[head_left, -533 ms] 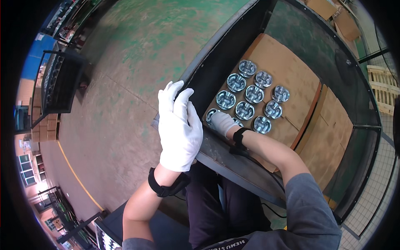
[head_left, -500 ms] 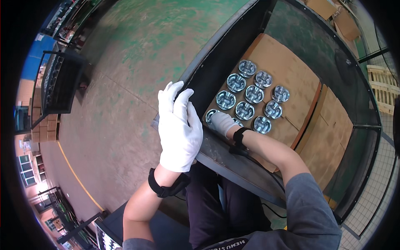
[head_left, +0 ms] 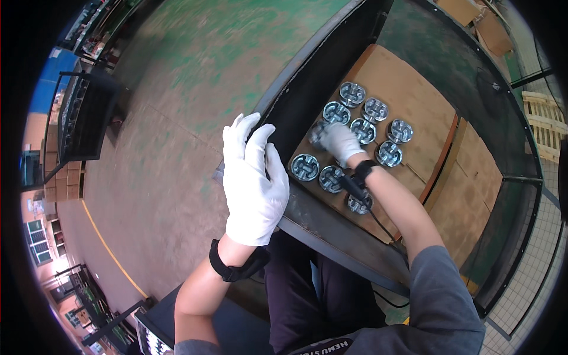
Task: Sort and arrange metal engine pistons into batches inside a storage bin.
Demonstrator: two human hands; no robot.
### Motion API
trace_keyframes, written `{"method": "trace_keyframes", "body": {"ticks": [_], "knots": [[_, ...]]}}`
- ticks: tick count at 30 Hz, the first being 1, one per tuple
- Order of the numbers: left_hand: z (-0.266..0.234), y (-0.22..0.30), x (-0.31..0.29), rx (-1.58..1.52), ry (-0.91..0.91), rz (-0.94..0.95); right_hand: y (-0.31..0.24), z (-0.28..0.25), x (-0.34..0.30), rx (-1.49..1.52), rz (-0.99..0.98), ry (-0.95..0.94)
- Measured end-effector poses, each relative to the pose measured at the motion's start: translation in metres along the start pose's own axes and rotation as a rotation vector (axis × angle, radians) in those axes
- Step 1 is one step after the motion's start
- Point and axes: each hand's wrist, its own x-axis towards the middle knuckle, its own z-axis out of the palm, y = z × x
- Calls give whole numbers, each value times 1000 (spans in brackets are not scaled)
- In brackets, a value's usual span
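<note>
Several shiny metal pistons stand in rows on a brown cardboard sheet [head_left: 408, 89] inside a dark metal bin. My right hand [head_left: 343, 143], in a white glove, has its fingers closed on a piston [head_left: 318, 135] in the left row; this piston looks blurred and a little tilted. Closer to me, another piston [head_left: 305, 167] sits by the bin's near corner, with one more piston [head_left: 331, 178] to its right. My left hand [head_left: 254, 183], also gloved in white, is raised over the bin's left rim with fingers stretched out and holds nothing.
The bin's near rim [head_left: 331, 236] runs between my body and the pistons. A black cable hangs from my right wrist strap [head_left: 364, 170] across the cardboard. At far left stands a dark rack [head_left: 89, 118]. Cardboard boxes [head_left: 491, 32] and a wooden pallet [head_left: 544, 121] lie beyond the bin.
My right hand has moved from the near-corner piston away from me to the piston behind it, uncovering the near ones. My left hand has stayed almost still.
</note>
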Motion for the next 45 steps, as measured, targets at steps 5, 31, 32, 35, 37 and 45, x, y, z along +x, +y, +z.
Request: {"method": "trace_keyframes", "body": {"ticks": [5, 31, 32, 35, 37, 45], "knots": [[-1, 2, 3, -8, 9, 1, 43, -46, -35, 1209, 108, -236], [-1, 3, 2, 23, -7, 0, -13, -28, -25, 48, -157, -119], [0, 4, 2, 16, -3, 2, -8, -11, -23, -4, -155, -47], [1, 5, 2, 34, -2, 18, -12, 21, -17, -25, -55, 22], [1, 7, 3, 29, -19, 14, -10, 30, -16, -46, -71, 15], [-5, 0, 0, 50, -20, 8, -28, 5, -2, -10, -19, 138]]}}
